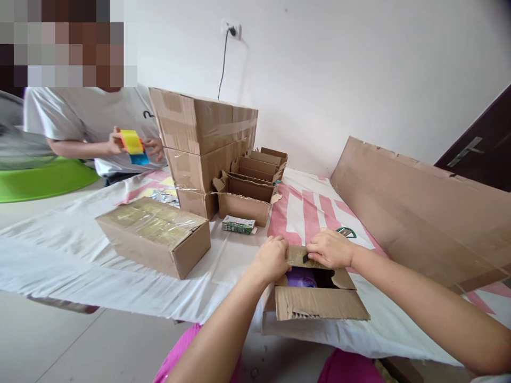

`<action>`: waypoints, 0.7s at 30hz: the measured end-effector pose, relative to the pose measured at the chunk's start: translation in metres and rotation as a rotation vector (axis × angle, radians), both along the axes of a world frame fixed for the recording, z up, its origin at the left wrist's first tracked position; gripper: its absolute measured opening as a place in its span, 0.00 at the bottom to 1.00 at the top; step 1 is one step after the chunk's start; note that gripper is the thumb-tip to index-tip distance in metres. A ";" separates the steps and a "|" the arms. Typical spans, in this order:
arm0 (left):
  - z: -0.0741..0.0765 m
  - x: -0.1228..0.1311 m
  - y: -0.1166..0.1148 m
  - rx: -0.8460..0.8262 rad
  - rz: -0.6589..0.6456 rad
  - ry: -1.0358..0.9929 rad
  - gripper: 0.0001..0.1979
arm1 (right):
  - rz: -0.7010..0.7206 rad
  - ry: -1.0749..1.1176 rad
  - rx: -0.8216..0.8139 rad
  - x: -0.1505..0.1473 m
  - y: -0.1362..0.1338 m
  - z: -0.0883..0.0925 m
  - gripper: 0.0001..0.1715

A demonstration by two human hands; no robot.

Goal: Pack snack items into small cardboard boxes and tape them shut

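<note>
An open cardboard box stands at the near table edge in front of me, its near flap folded outward. Inside it a purple thing shows in part; its kind is hidden. My left hand is closed on the left end of the far flap. My right hand is closed on the same flap farther right, with a small dark piece or mark by its fingertips; I cannot tell which. Just behind my right hand lies a green-rimmed tool, partly covered.
A taped carton lies to the left. Behind it rise stacked cartons, with open boxes and a small green-white box beside them. A large cardboard sheet leans at right. Across the table a person holds a tape dispenser.
</note>
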State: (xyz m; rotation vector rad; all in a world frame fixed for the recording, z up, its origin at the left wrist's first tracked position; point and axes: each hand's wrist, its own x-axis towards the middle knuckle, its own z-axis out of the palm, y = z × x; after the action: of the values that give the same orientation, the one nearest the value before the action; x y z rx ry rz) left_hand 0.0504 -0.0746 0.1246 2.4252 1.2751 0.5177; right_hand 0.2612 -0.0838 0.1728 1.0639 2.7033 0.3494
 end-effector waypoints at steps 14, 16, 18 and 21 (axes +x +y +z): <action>0.003 0.000 0.000 -0.006 -0.006 0.009 0.13 | -0.280 0.024 0.216 0.014 -0.014 0.000 0.17; 0.003 0.000 0.000 -0.003 -0.003 0.011 0.13 | -0.312 0.014 0.218 0.014 -0.009 -0.001 0.16; 0.002 0.000 0.000 0.005 0.000 0.008 0.13 | -0.307 0.016 0.202 0.011 -0.007 -0.003 0.16; 0.002 0.001 -0.001 0.007 0.008 0.000 0.14 | -0.290 0.013 0.191 0.006 -0.007 -0.005 0.16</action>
State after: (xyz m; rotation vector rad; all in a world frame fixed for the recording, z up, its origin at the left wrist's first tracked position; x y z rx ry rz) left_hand 0.0509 -0.0753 0.1263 2.4263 1.2860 0.5255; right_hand 0.2676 -0.0913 0.1678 1.4914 2.5138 0.5563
